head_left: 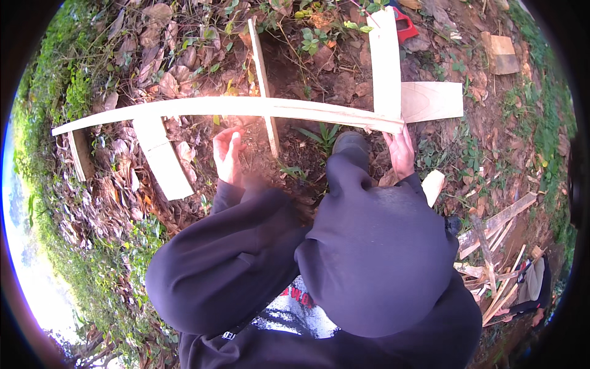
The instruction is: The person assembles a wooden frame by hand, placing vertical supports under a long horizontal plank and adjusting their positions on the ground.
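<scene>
A long pale wooden strip (203, 106) runs crosswise in front of me, looking bowed in this wide view. At its right end, my right hand (402, 155) has its fingers stretched up, the tips touching the strip's end and lower edge. My left hand (228, 157) is below the strip's left-middle part, thumb and fingers apart, holding nothing. A narrow upright-lying slat (260, 67) crosses beneath the strip. Near the right end, a wide pale board (385, 61) stretches away from me, and a shorter board (433, 101) juts out to the right.
Under the strip's left part lie a pale board (165, 161) and a short dark-edged piece (80, 154). A red-handled tool (405, 27) is at the top, a wood block (501, 54) at the far right. Scrap sticks (498, 270) pile up lower right. My bent knees (375, 258) fill the near middle.
</scene>
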`<action>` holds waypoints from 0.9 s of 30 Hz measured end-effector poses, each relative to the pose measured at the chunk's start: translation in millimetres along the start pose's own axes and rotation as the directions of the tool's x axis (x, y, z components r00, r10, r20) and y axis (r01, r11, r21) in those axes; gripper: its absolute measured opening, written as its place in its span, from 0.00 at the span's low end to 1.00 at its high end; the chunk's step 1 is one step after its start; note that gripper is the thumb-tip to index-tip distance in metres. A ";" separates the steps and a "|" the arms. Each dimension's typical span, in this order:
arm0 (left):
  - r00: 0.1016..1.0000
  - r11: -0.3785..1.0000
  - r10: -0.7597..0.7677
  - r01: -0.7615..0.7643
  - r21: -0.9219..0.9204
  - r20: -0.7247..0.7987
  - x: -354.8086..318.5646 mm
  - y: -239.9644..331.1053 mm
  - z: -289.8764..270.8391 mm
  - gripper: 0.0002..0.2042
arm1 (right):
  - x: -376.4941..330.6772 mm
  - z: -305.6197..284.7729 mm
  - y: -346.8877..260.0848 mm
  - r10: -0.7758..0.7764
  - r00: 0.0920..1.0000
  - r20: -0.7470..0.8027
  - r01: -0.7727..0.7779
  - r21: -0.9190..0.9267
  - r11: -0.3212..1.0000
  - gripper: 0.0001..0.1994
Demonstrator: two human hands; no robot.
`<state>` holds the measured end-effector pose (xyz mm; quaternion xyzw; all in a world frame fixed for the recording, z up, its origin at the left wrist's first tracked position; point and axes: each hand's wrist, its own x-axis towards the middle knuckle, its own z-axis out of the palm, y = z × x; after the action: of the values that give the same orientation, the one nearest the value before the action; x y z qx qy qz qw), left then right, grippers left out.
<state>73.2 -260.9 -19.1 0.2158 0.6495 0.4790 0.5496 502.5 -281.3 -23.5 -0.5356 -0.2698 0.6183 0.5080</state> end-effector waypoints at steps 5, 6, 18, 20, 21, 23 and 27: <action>0.998 0.998 -0.038 0.039 0.039 -0.045 -5.8 7.1 -29.9 0.11 | -4.4 11.1 9.3 -0.055 0.994 -0.092 0.062 0.079 0.995 0.26; 0.997 0.998 -0.053 0.055 0.036 -0.059 -6.8 8.9 -39.3 0.10 | -3.2 12.6 11.1 -0.033 0.994 -0.104 0.041 0.081 0.996 0.26; 0.849 0.775 -0.085 -0.272 0.571 0.521 -12.2 28.4 21.7 0.54 | -1.8 7.3 18.8 -0.058 0.996 -0.073 0.058 0.009 0.998 0.28; 0.863 0.749 -0.030 -0.314 0.583 0.504 -9.5 15.0 32.8 0.55 | 1.7 9.0 13.7 -0.085 0.996 -0.034 0.085 -0.007 0.996 0.29; 0.845 0.686 0.029 -0.406 0.604 0.535 -6.9 10.4 35.4 0.55 | 1.2 6.5 10.4 -0.084 0.996 -0.024 0.083 -0.020 0.996 0.29; 0.796 0.525 0.142 -0.564 0.637 0.588 -7.2 8.6 38.1 0.55 | 2.1 4.9 4.8 -0.074 0.997 0.010 0.075 -0.039 0.996 0.29; 0.763 0.510 0.233 -0.623 0.593 0.603 -10.9 -4.4 46.5 0.46 | -3.2 22.2 -25.4 -0.082 0.996 0.038 0.086 -0.117 0.989 0.29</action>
<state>120.4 -253.8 -14.4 0.6901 0.5655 0.2167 0.3963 490.0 -271.0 6.3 -0.5427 -0.3368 0.5881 0.4961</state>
